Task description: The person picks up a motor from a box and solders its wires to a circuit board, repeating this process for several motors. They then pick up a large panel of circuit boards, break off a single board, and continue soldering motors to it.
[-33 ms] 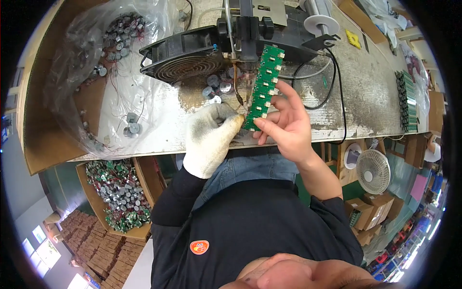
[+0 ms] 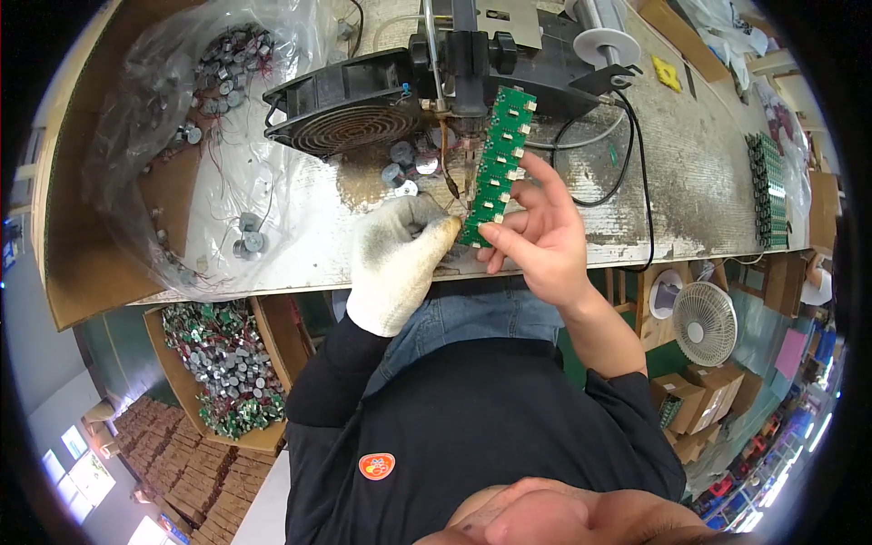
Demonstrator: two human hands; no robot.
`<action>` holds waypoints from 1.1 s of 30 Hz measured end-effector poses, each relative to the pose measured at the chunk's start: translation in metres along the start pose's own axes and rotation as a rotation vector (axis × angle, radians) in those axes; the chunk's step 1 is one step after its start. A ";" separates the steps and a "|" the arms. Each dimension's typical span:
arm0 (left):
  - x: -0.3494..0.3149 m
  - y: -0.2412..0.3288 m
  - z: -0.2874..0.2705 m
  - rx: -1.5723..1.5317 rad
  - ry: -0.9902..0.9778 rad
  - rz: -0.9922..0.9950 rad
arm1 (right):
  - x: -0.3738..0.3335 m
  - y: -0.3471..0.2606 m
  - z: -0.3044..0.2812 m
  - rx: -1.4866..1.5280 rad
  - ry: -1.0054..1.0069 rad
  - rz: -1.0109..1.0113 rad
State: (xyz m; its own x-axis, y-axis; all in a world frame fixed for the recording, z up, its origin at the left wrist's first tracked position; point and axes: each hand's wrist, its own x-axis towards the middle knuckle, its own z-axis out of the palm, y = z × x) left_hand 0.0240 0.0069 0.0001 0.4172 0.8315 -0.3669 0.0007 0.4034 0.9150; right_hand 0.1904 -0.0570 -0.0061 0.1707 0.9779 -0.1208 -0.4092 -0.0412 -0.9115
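A long green circuit board [image 2: 498, 168] with several small white connectors is held up on a slant by my bare right hand [image 2: 547, 232]. The thumb lies on its lower end, and the fingers reach along its right edge and behind it. My left hand [image 2: 397, 254], in a white, stained glove, is closed with thumb and fingertips at the board's lower left edge; whatever is between them is hidden. Just beyond the glove lies a small round silver motor [image 2: 406, 189]. A soldering tip [image 2: 451, 186] points down between the glove and the board.
A black fan [image 2: 350, 113] and the soldering stand [image 2: 468, 73] rise behind my hands. A solder spool [image 2: 606, 45] is at the back right, above black cables [image 2: 647, 182]. Loose motors lie in a plastic bag [image 2: 300, 82] at left. Stacked boards [image 2: 770, 191] stand far right. Below left, a carton [image 2: 265, 436] holds wired motors.
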 end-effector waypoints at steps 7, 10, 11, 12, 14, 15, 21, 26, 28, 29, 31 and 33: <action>0.000 -0.002 -0.001 0.108 0.001 0.033 | -0.002 0.001 0.000 -0.002 0.014 0.013; 0.000 0.000 -0.002 0.177 0.003 0.044 | -0.002 0.000 0.000 -0.002 0.013 0.020; 0.000 -0.001 -0.002 0.162 0.001 0.040 | -0.002 0.000 0.001 0.001 0.011 0.019; 0.000 -0.001 -0.002 0.147 0.000 0.036 | -0.002 0.000 0.001 0.004 0.009 0.018; -0.001 0.001 -0.001 0.135 -0.002 0.044 | -0.002 0.000 0.001 0.006 0.012 0.014; -0.001 0.001 -0.001 0.123 -0.004 0.051 | -0.002 0.001 0.001 0.008 0.015 0.009; 0.001 0.000 0.000 0.091 -0.012 0.049 | -0.003 0.002 -0.001 -0.002 0.011 0.006; 0.002 0.001 0.000 0.094 -0.017 0.094 | -0.004 0.002 0.001 -0.003 0.002 -0.002; 0.003 0.000 0.000 0.095 -0.024 0.126 | -0.004 0.003 0.001 -0.002 0.002 -0.011; 0.003 0.002 0.001 0.106 -0.026 0.118 | -0.004 0.003 0.001 -0.002 0.005 -0.008; 0.004 0.003 0.001 0.117 -0.027 0.109 | -0.003 0.003 0.001 -0.001 0.008 -0.004; 0.005 0.003 0.000 0.119 -0.032 0.079 | -0.003 0.003 0.001 0.010 0.002 -0.003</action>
State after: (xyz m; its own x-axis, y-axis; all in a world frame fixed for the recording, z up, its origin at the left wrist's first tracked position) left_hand 0.0260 0.0123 0.0012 0.4491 0.8454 -0.2892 0.0735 0.2877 0.9549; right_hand 0.1882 -0.0598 -0.0079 0.1740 0.9776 -0.1186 -0.4177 -0.0358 -0.9079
